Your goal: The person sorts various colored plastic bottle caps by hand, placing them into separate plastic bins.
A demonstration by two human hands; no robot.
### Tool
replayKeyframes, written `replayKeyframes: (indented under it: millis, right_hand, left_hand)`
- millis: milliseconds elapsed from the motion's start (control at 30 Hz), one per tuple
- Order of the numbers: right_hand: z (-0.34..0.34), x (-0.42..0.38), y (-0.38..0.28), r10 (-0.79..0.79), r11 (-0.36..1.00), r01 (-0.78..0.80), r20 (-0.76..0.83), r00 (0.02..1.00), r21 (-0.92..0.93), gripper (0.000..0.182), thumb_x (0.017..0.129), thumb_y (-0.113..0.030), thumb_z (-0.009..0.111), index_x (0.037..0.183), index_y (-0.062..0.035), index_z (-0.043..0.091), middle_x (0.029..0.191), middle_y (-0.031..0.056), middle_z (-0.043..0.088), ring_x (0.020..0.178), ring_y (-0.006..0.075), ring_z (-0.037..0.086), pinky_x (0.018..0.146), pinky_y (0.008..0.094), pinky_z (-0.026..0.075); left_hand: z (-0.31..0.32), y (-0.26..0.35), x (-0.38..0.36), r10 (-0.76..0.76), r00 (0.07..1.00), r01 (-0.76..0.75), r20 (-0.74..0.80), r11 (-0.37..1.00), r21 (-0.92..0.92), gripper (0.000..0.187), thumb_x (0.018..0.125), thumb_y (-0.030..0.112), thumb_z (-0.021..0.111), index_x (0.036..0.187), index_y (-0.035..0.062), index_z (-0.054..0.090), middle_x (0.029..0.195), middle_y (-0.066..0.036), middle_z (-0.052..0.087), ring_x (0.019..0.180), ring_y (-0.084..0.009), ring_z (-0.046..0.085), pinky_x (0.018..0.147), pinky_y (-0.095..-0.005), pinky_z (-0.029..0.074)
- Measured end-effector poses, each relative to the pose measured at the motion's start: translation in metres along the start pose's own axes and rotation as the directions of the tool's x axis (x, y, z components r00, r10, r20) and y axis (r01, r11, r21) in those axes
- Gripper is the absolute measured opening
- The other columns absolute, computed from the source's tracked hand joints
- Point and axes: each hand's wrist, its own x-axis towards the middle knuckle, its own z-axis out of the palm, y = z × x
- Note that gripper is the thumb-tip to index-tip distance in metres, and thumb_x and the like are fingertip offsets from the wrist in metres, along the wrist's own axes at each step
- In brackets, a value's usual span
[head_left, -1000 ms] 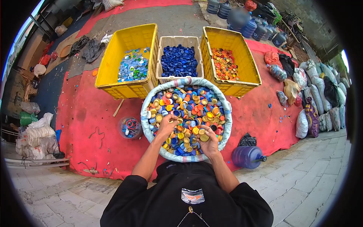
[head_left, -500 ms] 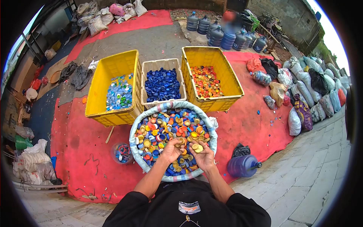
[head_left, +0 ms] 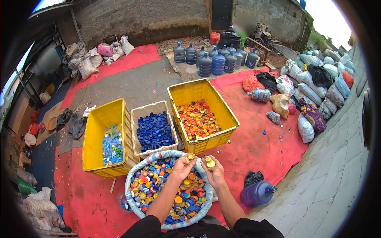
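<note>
My left hand (head_left: 181, 169) is closed on a gold-coloured bottle cap (head_left: 190, 156), pinched at its fingertips. Beside it, my right hand (head_left: 215, 175) grips several gold and pale yellow bottle caps (head_left: 210, 162). Both hands are raised at the far right rim of a round tub (head_left: 131, 190) edged with pale blue cloth. Mixed bottle caps (head_left: 152, 180) in many colours fill this tub; my forearms hide part of them. Past my hands stands a yellow crate (head_left: 216, 139) with orange, red and yellow caps (head_left: 197, 119) inside.
A pale crate (head_left: 137, 119) holds dark blue caps; left of it, another yellow crate (head_left: 93, 139) holds light blue, white and green ones. A large water jug (head_left: 256, 193) lies at right on the red ground sheet (head_left: 274, 158). Several jugs (head_left: 218, 63) and stuffed sacks (head_left: 311, 89) are farther off.
My view has tilted up, showing more of the back wall. Both hands have moved forward from over the tub's middle to its far right rim, still holding caps.
</note>
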Motion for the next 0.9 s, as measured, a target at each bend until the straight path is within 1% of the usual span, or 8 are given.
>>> replayKeyframes:
  millis: [33, 333, 433, 467, 533, 600, 733, 900]
  right_hand:
    - [0.004, 0.013, -0.006, -0.014, 1.0, 0.014, -0.004, 1.0, -0.02, 0.058, 0.072, 0.021, 0.034, 0.128, 0.0075, 0.038, 0.124, 0.0225, 0.049, 0.118, 0.0358, 0.052, 0.105, 0.0473, 0.043]
    - [0.009, 0.164, -0.012, -0.027, 0.983, 0.026, -0.004, 1.0, -0.18, 0.043, 0.077, 0.018, 0.037, 0.119, 0.0093, 0.044, 0.116, 0.0185, 0.053, 0.112, 0.0291, 0.055, 0.101, 0.041, 0.047]
    - [0.016, 0.194, -0.015, 0.035, 0.973, -0.039, -0.02, 0.999, -0.229, 0.038, 0.079, 0.018, 0.039, 0.116, 0.0139, 0.041, 0.122, 0.0226, 0.049, 0.117, 0.0335, 0.052, 0.101, 0.0413, 0.047]
    - [0.012, 0.206, -0.01, 0.037, 0.968, -0.048, -0.046, 0.998, -0.247, 0.04, 0.079, 0.018, 0.039, 0.119, 0.0159, 0.038, 0.128, 0.026, 0.046, 0.121, 0.0367, 0.049, 0.101, 0.0418, 0.047]
    - [0.014, 0.207, -0.01, 0.049, 0.978, -0.06, -0.062, 0.997, -0.198, 0.065, 0.079, 0.018, 0.04, 0.137, 0.0189, 0.011, 0.145, 0.0363, 0.017, 0.132, 0.047, 0.034, 0.104, 0.0439, 0.044]
    - [0.006, 0.203, -0.007, 0.039, 0.966, -0.059, -0.083, 0.996, -0.251, 0.069, 0.079, 0.018, 0.039, 0.139, 0.0177, 0.006, 0.145, 0.036, 0.018, 0.13, 0.0467, 0.036, 0.104, 0.0451, 0.043]
    - [-0.002, 0.168, -0.008, 0.048, 0.985, -0.056, -0.055, 0.997, -0.162, 0.059, 0.083, 0.014, 0.043, 0.137, 0.019, 0.019, 0.14, 0.0348, 0.029, 0.125, 0.0436, 0.044, 0.104, 0.0443, 0.044]
    - [-0.003, 0.096, -0.001, 0.003, 0.959, -0.029, -0.092, 0.996, -0.283, 0.054, 0.087, 0.007, 0.046, 0.137, 0.0147, 0.027, 0.14, 0.0319, 0.035, 0.121, 0.0394, 0.05, 0.1, 0.0399, 0.048]
  left_hand:
    - [0.009, 0.001, 0.016, 0.013, 1.0, -0.013, -0.014, 1.0, -0.011, 0.062, 0.069, -0.016, 0.037, 0.131, -0.0151, 0.034, 0.127, -0.024, 0.044, 0.124, -0.0344, 0.043, 0.113, -0.0406, 0.035]
    - [0.041, 0.012, 0.159, 0.033, 0.981, -0.022, -0.19, 0.998, 0.058, 0.043, 0.083, -0.015, 0.034, 0.125, -0.0209, 0.027, 0.129, -0.03, 0.036, 0.126, -0.04, 0.04, 0.109, -0.0439, 0.039]
    - [0.015, 0.025, 0.203, 0.064, 0.985, -0.049, -0.158, 0.994, 0.095, 0.042, 0.087, -0.012, 0.038, 0.126, -0.0216, 0.027, 0.132, -0.031, 0.035, 0.126, -0.0398, 0.041, 0.11, -0.0433, 0.039]
    - [0.012, 0.031, 0.207, 0.08, 0.981, -0.058, -0.175, 0.99, 0.131, 0.034, 0.083, -0.015, 0.042, 0.116, -0.0195, 0.037, 0.12, -0.026, 0.043, 0.112, -0.0331, 0.05, 0.099, -0.0375, 0.049]
    - [0.02, 0.037, 0.195, 0.147, 0.977, -0.123, -0.154, 0.98, 0.155, 0.047, 0.086, -0.013, 0.038, 0.129, -0.0224, 0.022, 0.14, -0.034, 0.026, 0.134, -0.0406, 0.031, 0.113, -0.0443, 0.033]
    - [0.017, 0.045, 0.18, 0.116, 0.982, -0.099, -0.152, 0.988, 0.115, 0.048, 0.087, -0.01, 0.041, 0.129, -0.022, 0.023, 0.142, -0.033, 0.025, 0.135, -0.0409, 0.031, 0.114, -0.0447, 0.032]
    - [0.012, 0.053, 0.127, 0.138, 0.97, -0.1, -0.198, 0.976, 0.193, 0.031, 0.09, -0.002, 0.045, 0.116, -0.0177, 0.04, 0.137, -0.032, 0.037, 0.13, -0.0393, 0.04, 0.111, -0.0452, 0.036]
    - [-0.017, 0.067, 0.026, 0.199, 0.97, -0.181, -0.142, 0.975, 0.127, 0.042, 0.09, 0.004, 0.049, 0.127, -0.0142, 0.039, 0.13, -0.027, 0.048, 0.122, -0.0359, 0.05, 0.106, -0.0425, 0.044]
